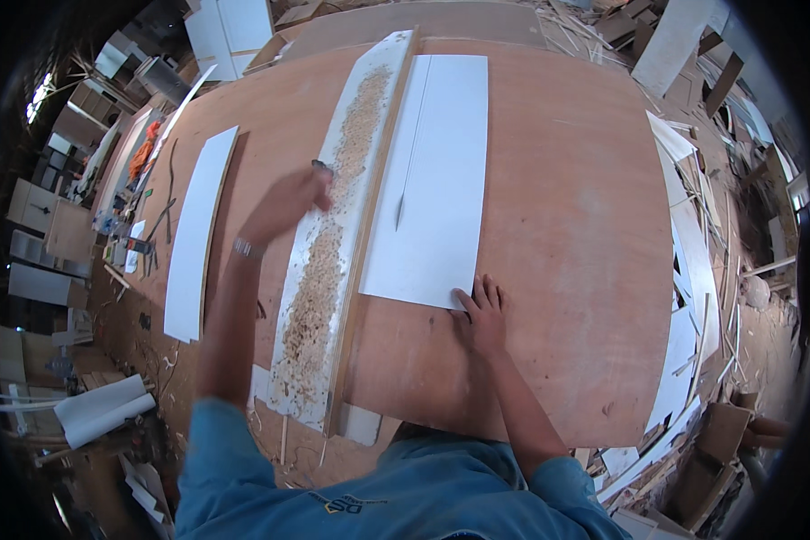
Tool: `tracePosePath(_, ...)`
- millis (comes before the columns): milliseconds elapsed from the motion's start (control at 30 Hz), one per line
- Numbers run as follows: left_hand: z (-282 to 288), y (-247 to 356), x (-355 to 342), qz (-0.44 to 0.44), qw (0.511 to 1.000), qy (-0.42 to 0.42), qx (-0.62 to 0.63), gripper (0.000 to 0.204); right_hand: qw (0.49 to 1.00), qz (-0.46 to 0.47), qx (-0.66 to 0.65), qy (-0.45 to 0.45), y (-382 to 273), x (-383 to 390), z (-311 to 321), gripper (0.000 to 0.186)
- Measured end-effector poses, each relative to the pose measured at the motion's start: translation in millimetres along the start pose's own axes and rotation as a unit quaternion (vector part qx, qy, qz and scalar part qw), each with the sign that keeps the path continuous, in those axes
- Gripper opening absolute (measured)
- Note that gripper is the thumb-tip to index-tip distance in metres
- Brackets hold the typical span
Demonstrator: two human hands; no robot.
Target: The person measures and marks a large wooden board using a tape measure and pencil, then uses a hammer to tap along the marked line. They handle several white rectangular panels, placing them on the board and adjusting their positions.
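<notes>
My left hand (308, 191) is over a long white board (382, 63) strewn with wood chips and sawdust. Its fingers are curled, and a small dark thing (320, 165) shows at their far side, too small to make out. At the near right corner of a white panel (432, 189), my right hand (483, 317) rests with fingers spread, touching the edge. A long thin cut line runs down this panel from its far end. Where the line stops, a narrow grey saw blade (400, 211) stands up. The panel lies along the board's wooden edge (369, 243).
All this lies on a broad brown wooden table (576, 225). To the left is a narrow white panel strip (198, 234); beyond it are tools and an orange bundle (141, 153). White offcuts (679, 297) and thin strips pile up along the right side. Scrap covers the floor.
</notes>
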State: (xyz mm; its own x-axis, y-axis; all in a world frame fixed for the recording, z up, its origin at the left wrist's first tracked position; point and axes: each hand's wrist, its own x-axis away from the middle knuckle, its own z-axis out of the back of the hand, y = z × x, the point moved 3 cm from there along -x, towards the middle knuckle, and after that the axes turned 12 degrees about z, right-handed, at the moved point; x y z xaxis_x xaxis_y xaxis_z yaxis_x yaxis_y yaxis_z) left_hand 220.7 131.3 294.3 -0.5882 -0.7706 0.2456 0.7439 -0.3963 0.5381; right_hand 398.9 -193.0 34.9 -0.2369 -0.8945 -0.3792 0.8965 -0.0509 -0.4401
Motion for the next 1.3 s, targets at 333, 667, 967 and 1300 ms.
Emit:
tracePosePath(333,-103,-4,-273,-0.018,0.991,-0.056,-0.118,0.07,0.998,-0.033,-0.022,-0.047,19,-48,-1,0.041)
tracePosePath(667,-157,-12,-337,0.076,0.96,-0.112,-0.247,0.088,0.999,-0.032,-0.018,-0.035,41,-80,-4,0.044)
tracePosePath(967,-165,-24,-355,0.045,0.956,-0.056,-0.284,0.093,0.999,-0.035,-0.004,-0.026,51,-110,-8,0.045)
tracePosePath(1300,-172,-10,-385,0.045,0.931,-0.028,-0.36,0.097,0.999,-0.035,0.02,-0.001,66,-133,-13,0.047)
